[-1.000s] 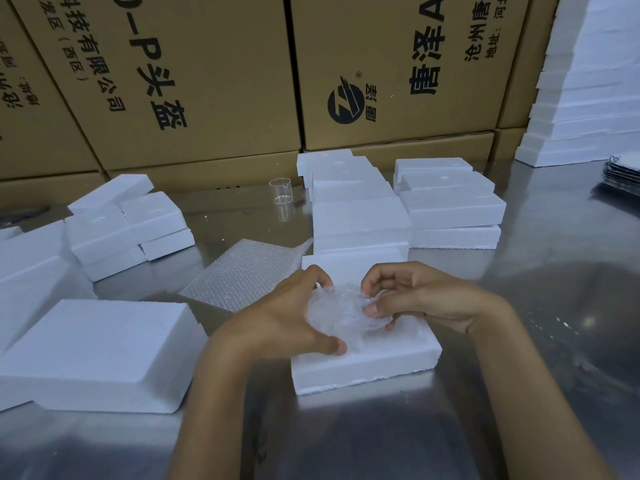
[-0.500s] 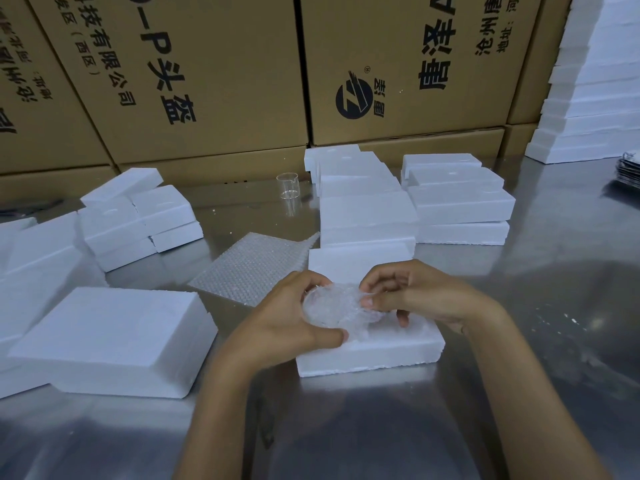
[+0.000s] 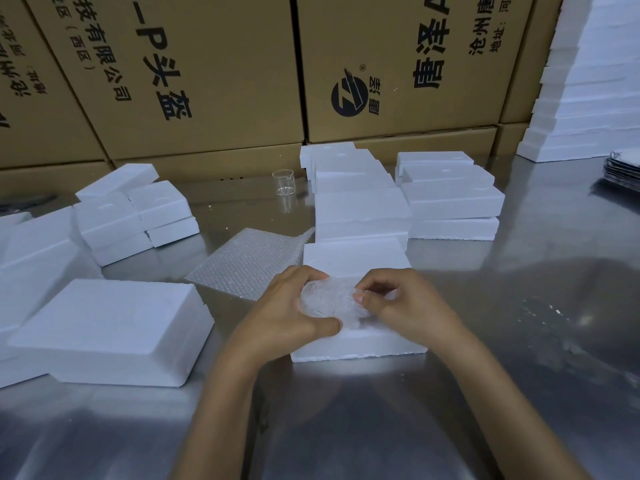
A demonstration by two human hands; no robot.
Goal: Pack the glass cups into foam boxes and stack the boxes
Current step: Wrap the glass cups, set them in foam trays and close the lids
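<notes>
Both hands hold a bundle of bubble wrap [image 3: 325, 301] over a white foam box [image 3: 360, 342] in front of me. My left hand [image 3: 291, 308] grips the bundle from the left, thumb underneath. My right hand [image 3: 398, 303] pinches its right end with curled fingers. Whether a cup is inside the wrap cannot be told. A bare glass cup [image 3: 284, 183] stands upright farther back on the steel table [image 3: 519, 306]. Behind the box rise two stacks of foam boxes [image 3: 360, 209], [image 3: 450, 202].
A flat sheet of bubble wrap [image 3: 242, 265] lies left of the box. A large foam box [image 3: 114, 330] and more foam pieces [image 3: 135, 209] sit at the left. Cardboard cartons [image 3: 207, 81] line the back. A tall foam stack [image 3: 588, 98] stands at far right.
The hands have stayed on the wrapped bundle, turning and tightening it slightly above the foam box. The view has shifted a little to the left.
</notes>
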